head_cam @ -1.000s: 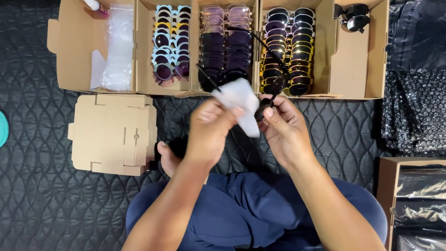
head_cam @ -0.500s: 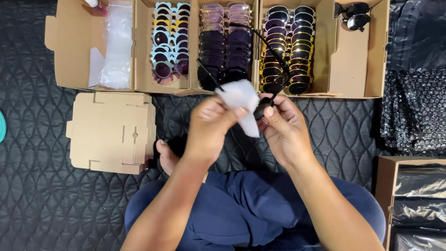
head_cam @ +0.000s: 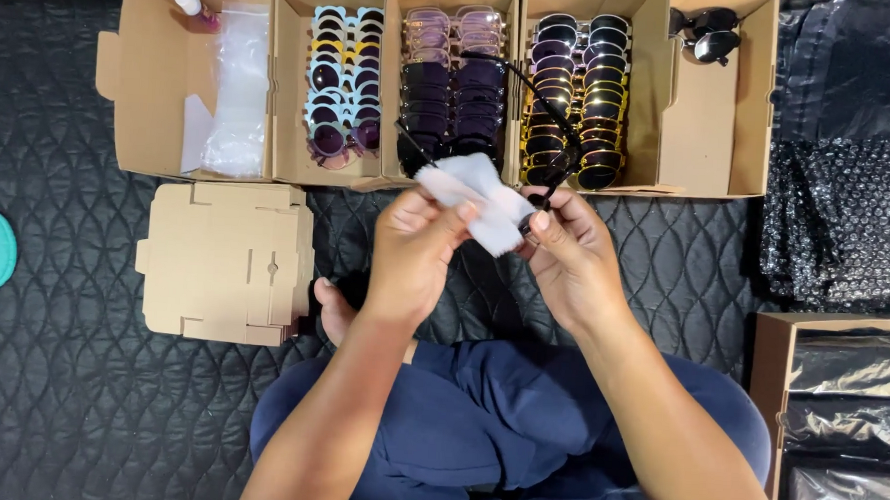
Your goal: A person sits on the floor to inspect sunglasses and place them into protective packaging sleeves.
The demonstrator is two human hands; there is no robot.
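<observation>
My left hand (head_cam: 415,254) pinches a white cleaning cloth (head_cam: 472,199) and presses it over a pair of black sunglasses (head_cam: 546,179). My right hand (head_cam: 570,260) grips the same sunglasses by the frame; the lenses are mostly hidden under the cloth, and the thin black arms stick up over the boxes. Both hands hover above my crossed legs in blue trousers, just in front of the row of open cardboard boxes.
Open cardboard boxes hold rows of sunglasses: pastel frames (head_cam: 340,80), dark purple (head_cam: 450,85), gold-rimmed (head_cam: 572,96), two black pairs (head_cam: 709,37). The left box (head_cam: 147,77) holds plastic bags and a spray bottle (head_cam: 186,1). Flat folded cartons (head_cam: 226,260), bubble wrap (head_cam: 847,218), a box of black pouches (head_cam: 848,418).
My left hand has slid the cloth across the sunglasses, spreading it flatter toward the right hand. The sunglasses have tilted a little; my right hand stays in place.
</observation>
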